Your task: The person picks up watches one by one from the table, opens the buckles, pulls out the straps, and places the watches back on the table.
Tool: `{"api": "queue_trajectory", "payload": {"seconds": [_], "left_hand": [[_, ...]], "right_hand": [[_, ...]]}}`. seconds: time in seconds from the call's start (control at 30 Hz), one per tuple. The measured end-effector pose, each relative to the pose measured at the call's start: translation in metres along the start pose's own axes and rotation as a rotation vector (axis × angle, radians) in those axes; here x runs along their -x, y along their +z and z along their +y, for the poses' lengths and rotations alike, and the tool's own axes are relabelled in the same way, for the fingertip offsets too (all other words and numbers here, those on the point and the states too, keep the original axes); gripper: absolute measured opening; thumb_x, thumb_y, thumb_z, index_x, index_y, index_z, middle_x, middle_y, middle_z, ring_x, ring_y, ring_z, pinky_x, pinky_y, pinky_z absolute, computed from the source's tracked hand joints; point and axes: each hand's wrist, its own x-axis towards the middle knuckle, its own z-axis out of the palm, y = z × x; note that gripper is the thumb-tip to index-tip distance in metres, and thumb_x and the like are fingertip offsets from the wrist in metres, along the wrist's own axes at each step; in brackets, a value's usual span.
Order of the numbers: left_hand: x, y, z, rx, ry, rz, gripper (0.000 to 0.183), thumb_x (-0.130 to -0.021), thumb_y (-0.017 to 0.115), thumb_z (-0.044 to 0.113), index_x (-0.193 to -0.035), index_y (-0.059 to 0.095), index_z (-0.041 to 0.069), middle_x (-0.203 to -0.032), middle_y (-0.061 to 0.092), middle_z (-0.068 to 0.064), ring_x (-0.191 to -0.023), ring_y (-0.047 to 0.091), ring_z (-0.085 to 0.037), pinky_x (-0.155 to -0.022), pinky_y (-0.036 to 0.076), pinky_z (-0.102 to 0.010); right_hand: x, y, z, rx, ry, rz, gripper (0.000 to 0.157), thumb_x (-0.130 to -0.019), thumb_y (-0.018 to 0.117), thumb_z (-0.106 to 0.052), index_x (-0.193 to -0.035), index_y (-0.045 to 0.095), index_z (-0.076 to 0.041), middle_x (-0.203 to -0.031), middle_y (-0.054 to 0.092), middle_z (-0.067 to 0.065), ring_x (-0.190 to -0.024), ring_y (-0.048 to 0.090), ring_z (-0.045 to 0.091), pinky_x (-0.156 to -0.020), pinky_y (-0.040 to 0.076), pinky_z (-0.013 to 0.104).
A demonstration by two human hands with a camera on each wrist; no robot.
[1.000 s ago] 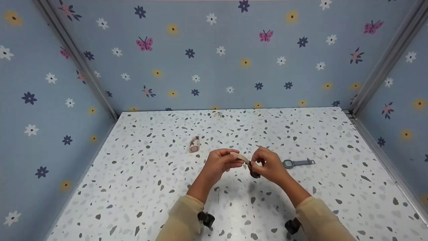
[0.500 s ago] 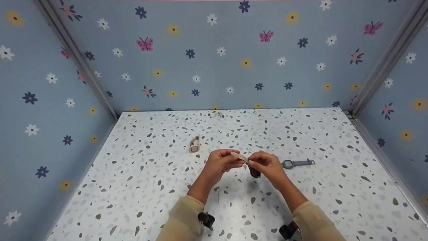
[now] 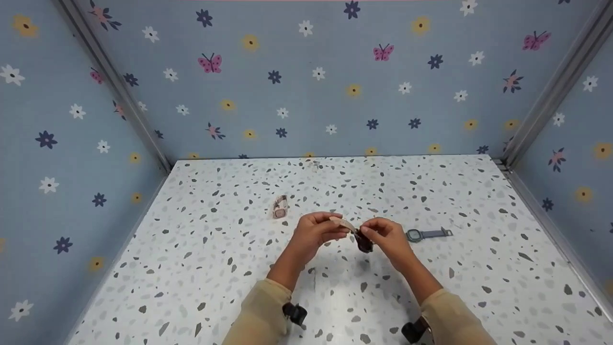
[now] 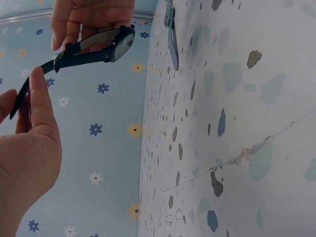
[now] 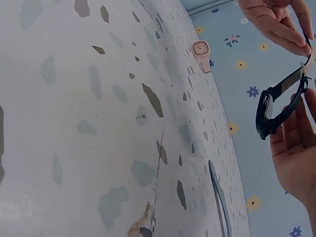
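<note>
Both hands hold a dark-strapped wristwatch above the table. Its strap is pale on the inner side and bends into a loop, with the buckle between the two hands in the wrist views. My left hand pinches the free end of the strap. On the other side, the thumb and fingers of my right hand grip the strap by the buckle. The round watch case hangs at the far end of the loop, its face partly turned away.
A pink watch rests on the speckled table beyond my left hand. Right of my right hand lies a grey-blue watch with its strap stretched out. Flower-patterned panels stand at the back and both sides.
My right hand's thumb and fingers came in close to the left hand along the strap, then drew back slightly right. The left hand keeps its pinch.
</note>
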Motion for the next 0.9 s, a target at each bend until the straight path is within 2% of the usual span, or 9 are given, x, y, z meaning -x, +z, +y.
{"api": "queue_trajectory", "payload": {"seconds": [0.2,0.43,0.6,0.8,0.9], "left_hand": [[-0.003,0.001,-0.003,-0.017,0.012,0.001,0.021,-0.094,0.059,-0.003,-0.112,0.062,-0.012,-0.094,0.07,-0.018,-0.086,0.071,-0.022,-0.085,0.056,-0.037],[-0.005,0.001,-0.004,-0.045,0.015,0.016,0.022,-0.094,0.059,-0.003,-0.113,0.061,-0.014,-0.093,0.07,-0.018,-0.084,0.071,-0.022,-0.084,0.057,-0.037],[-0.004,0.001,-0.004,-0.077,0.004,0.015,0.023,-0.094,0.058,-0.003,-0.115,0.061,-0.013,-0.094,0.069,-0.017,-0.086,0.071,-0.022,-0.084,0.057,-0.038],[-0.003,-0.001,-0.004,-0.085,-0.01,0.026,0.023,-0.094,0.058,-0.003,-0.115,0.061,-0.012,-0.096,0.069,-0.019,-0.087,0.071,-0.023,-0.085,0.056,-0.038],[-0.002,-0.002,-0.004,-0.088,-0.013,0.029,0.023,-0.094,0.059,-0.002,-0.115,0.062,-0.012,-0.096,0.069,-0.018,-0.087,0.071,-0.023,-0.085,0.056,-0.038]], "right_hand": [[-0.004,-0.002,-0.004,0.108,0.049,-0.048,0.028,-0.094,0.068,-0.022,-0.101,0.066,0.005,-0.088,0.067,0.006,-0.08,0.06,0.016,-0.072,0.052,0.029],[-0.008,-0.008,-0.007,0.191,0.113,-0.129,0.026,-0.095,0.066,-0.024,-0.1,0.068,0.002,-0.089,0.069,0.005,-0.084,0.062,0.018,-0.079,0.05,0.033],[-0.008,-0.009,-0.009,0.22,0.151,-0.179,0.028,-0.096,0.063,-0.024,-0.1,0.071,0.003,-0.089,0.071,0.005,-0.083,0.064,0.016,-0.078,0.054,0.036],[-0.009,-0.009,-0.01,0.253,0.154,-0.197,0.026,-0.096,0.063,-0.021,-0.1,0.072,0.004,-0.089,0.071,0.007,-0.082,0.064,0.015,-0.075,0.055,0.034],[-0.007,-0.008,-0.014,0.255,0.14,-0.208,0.025,-0.097,0.062,-0.018,-0.101,0.072,0.004,-0.092,0.072,0.009,-0.087,0.066,0.018,-0.081,0.055,0.037]]}}
